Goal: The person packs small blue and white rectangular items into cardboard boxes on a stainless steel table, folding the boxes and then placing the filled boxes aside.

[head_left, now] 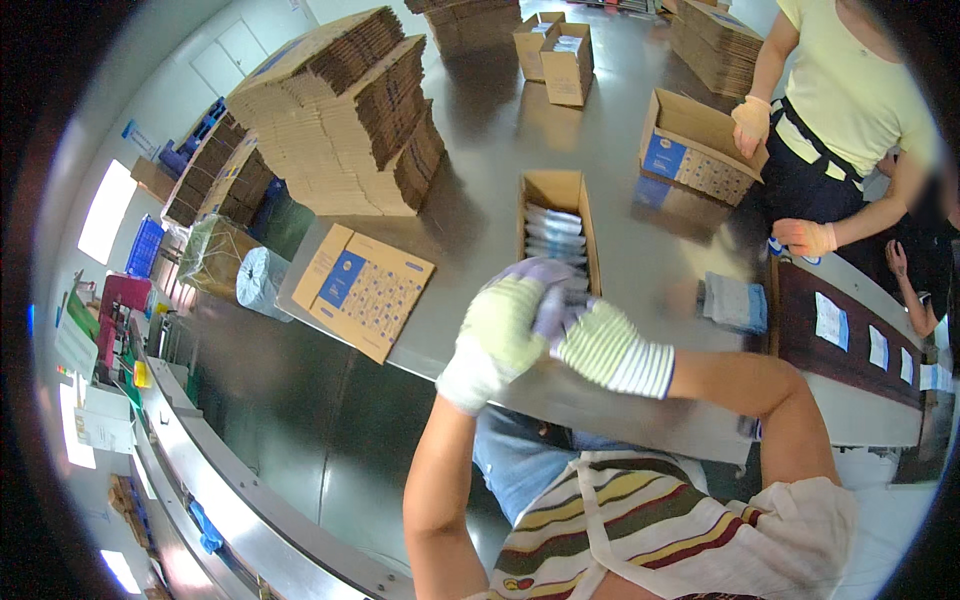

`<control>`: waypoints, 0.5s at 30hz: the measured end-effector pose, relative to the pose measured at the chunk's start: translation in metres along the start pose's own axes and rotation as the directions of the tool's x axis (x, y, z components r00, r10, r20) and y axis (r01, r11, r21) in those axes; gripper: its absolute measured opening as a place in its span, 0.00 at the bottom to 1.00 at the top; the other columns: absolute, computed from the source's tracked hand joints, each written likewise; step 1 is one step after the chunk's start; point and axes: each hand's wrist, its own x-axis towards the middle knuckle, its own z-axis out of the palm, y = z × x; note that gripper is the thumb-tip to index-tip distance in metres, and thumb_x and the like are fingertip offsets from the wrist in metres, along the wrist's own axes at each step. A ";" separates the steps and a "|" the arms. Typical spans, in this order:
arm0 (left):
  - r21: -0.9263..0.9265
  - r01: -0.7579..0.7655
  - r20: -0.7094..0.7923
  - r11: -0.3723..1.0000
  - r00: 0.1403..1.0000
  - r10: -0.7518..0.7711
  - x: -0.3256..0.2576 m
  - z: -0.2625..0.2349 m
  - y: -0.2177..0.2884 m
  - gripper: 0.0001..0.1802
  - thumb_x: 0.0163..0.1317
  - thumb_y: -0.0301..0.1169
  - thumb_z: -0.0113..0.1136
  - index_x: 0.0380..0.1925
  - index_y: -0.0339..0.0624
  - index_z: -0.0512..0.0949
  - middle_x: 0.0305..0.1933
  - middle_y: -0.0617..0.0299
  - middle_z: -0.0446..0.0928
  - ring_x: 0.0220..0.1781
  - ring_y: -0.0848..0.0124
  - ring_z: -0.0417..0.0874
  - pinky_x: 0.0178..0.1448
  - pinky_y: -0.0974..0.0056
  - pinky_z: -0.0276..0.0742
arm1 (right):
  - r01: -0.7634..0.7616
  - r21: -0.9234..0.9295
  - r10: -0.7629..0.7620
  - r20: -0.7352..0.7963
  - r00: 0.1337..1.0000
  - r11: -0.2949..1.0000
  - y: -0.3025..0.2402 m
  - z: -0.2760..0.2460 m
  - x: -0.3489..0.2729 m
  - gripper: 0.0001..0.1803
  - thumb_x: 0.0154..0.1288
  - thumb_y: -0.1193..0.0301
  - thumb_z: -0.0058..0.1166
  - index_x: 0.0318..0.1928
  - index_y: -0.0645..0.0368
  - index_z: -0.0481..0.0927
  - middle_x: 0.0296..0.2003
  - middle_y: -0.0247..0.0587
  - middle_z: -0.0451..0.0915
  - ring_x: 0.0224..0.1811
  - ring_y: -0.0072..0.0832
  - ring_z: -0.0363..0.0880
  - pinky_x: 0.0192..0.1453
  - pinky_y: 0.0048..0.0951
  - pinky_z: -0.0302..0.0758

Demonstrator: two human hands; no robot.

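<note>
While my gloved left hand (500, 325) and right hand (608, 340) meet over the near end of the open carton (592, 235), I cannot tell whether they grasp anything. Pale packets (553, 225) fill its far part; my hands hide the rest. Two far cartons (569, 82) already hold packets; left, a flat carton (365, 288) looks not yet set up; right, a packet pile (735, 302) remains unboxed.

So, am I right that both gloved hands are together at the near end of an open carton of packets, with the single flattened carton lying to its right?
Not quite: the head view shows the single flattened carton lying to the left of the open carton of packets; the left hand and right hand are together at its near end.
</note>
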 end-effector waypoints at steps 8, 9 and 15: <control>0.551 0.397 -0.082 0.734 0.901 -0.426 -0.119 -0.016 -0.138 0.23 0.52 0.27 0.56 0.51 0.46 0.70 0.59 0.54 0.67 0.64 0.49 0.63 0.65 0.49 0.62 | -0.397 -0.116 0.403 0.026 0.915 0.910 0.200 0.061 0.170 0.19 0.51 0.60 0.59 0.41 0.59 0.76 0.30 0.48 0.80 0.35 0.42 0.80 0.43 0.42 0.75; 0.604 0.401 -0.077 0.689 0.889 -0.451 -0.130 -0.015 -0.151 0.28 0.50 0.29 0.58 0.55 0.47 0.68 0.63 0.53 0.63 0.67 0.46 0.58 0.67 0.48 0.58 | -0.446 -0.131 0.459 0.093 0.884 0.886 0.235 0.065 0.188 0.22 0.49 0.60 0.61 0.43 0.59 0.77 0.33 0.51 0.81 0.37 0.42 0.80 0.42 0.43 0.75; 0.760 0.401 0.020 0.511 0.772 -0.636 -0.080 -0.037 -0.198 0.46 0.45 0.41 0.66 0.65 0.51 0.56 0.69 0.46 0.51 0.70 0.38 0.46 0.70 0.42 0.50 | -0.582 -0.518 0.507 -0.296 0.810 0.627 0.338 0.112 0.242 0.28 0.64 0.73 0.35 0.66 0.58 0.58 0.64 0.47 0.61 0.67 0.42 0.57 0.69 0.47 0.53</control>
